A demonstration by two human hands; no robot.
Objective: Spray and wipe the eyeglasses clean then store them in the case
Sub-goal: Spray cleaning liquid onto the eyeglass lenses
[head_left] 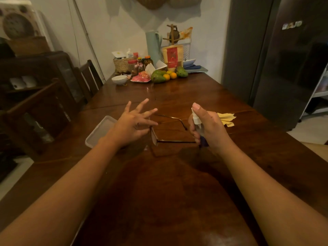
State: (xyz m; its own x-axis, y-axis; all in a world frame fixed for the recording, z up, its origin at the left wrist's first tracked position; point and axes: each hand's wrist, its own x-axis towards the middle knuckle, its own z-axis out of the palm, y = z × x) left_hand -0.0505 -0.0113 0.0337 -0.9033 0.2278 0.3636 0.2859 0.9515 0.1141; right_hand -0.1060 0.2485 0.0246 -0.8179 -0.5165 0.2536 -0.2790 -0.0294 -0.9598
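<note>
**Observer:** Where do the eyeglasses sit right now?

**Operator:** I see the eyeglasses (170, 132) between my two hands, over the wooden table (177, 192). My left hand (132, 124) pinches the frame's left end between thumb and a bent finger, with the other fingers fanned out wide. The front of the frame runs crosswise, from my left hand straight toward my right, and the temple arms point away from me. I cannot tell whether the frame rests on the wood or is lifted just off it.

**Observer:** And the right hand?

**Operator:** My right hand (205, 126) is wrapped around the spray bottle (197, 121), held upright, index finger on top of the pump. The far end of the frame comes right up beside that hand, so the nozzle is already near the lens on my right; the lens by my left hand is farther off.

**Observer:** So what does the next move turn on?

**Operator:** I judge it is the spraying step. The nozzle seems to face left, along the frame's long axis, so I would want the lenses tipped toward it or the bottle swung round to meet them squarely.

**Observer:** The rest of the kit?

**Operator:** The yellow cloth (226, 118) lies just beyond my right hand. The pale case (99, 130) lies just outside my left wrist.
</note>
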